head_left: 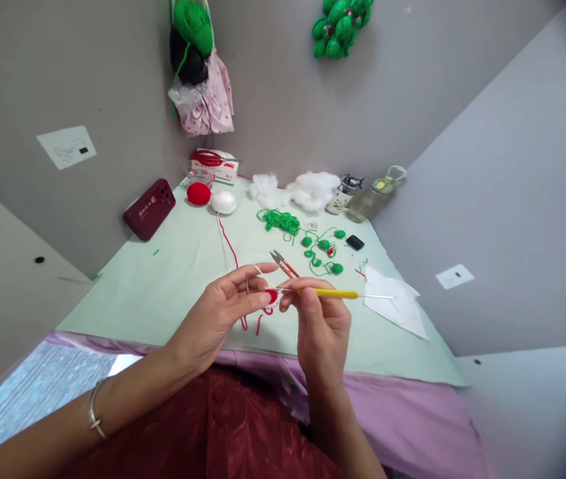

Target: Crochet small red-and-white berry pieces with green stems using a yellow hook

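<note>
My left hand (220, 309) pinches a small red and white crochet piece (271, 299) between thumb and fingers, above the table's front part. My right hand (323, 326) grips a crochet hook with a yellow handle (336, 293); its thin metal tip reaches the crochet piece. Red yarn (229, 241) runs from near the white yarn ball (223, 202) down to my left hand, and short red strands hang below the piece. Just beyond my fingers lie small scissors (286, 265) with orange handles, their blades pointing away to the left.
A red yarn ball (198, 193), white stuffing (314, 190), green yarn (283, 223) and several green crocheted balls (323, 245) lie farther back. A dark red phone (149, 209) stands at the left, a bottle (375, 196) at the back right, white paper (395, 303) at the right.
</note>
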`<state>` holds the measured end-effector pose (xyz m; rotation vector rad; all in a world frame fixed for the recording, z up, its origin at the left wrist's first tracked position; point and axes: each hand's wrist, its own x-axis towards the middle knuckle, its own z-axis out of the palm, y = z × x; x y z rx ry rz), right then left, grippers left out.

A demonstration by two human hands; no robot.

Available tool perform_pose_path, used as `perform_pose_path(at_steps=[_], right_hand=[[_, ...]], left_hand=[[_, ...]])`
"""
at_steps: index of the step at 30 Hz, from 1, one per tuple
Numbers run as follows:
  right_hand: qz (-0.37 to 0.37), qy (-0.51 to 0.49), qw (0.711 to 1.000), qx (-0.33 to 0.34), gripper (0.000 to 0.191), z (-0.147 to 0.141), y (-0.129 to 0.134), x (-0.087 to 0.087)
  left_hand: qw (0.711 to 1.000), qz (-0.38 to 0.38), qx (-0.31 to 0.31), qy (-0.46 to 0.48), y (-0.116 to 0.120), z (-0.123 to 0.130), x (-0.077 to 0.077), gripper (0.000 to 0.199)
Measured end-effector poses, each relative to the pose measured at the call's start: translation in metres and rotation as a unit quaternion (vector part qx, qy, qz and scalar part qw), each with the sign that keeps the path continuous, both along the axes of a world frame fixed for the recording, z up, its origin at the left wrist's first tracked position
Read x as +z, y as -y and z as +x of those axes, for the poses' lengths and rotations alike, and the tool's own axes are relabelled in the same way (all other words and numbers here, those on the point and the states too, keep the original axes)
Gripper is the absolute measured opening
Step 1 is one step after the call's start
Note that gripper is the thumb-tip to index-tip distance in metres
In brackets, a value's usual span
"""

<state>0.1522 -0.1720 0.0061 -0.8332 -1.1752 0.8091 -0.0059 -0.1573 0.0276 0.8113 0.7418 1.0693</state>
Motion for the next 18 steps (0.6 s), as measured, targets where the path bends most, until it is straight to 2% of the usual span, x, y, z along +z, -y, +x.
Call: perform_pose_path(at_steps=[4,8,12,16,17,18], right_hand=[[0.012,-0.019,1.0,0.021,0.02,0.002,0.002,0.004],[0.067,0.118,0.989,-0.051,0.023,0.002,0.009,0.008],[0.174,0.277,0.94,-0.097,0.028,0.0,0.011,0.0],[0.267,0.382,0.867,-0.177,0.033,-0.004,0.008,-0.012],[0.277,0.384,0.859,-0.195,0.034,-0.004,0.008,-0.014],[0.273,0.373,0.864,-0.199,0.034,-0.005,0.008,-0.014]], left_hand=[[1.0,0.012,-0.01,0.0,-0.001,-0.002,0.003,0.03],[1.0,0.018,0.004,-0.013,-0.001,-0.002,-0.001,0.028],[0.998,0.043,0.026,-0.028,0.001,-0.001,-0.005,0.029],[1.0,0.016,0.009,0.01,0.002,0.002,-0.003,0.038],[1.0,-0.007,-0.005,0.027,0.001,0.001,-0.002,0.039],[0.998,-0.033,-0.018,0.043,0.0,0.001,-0.001,0.04]])
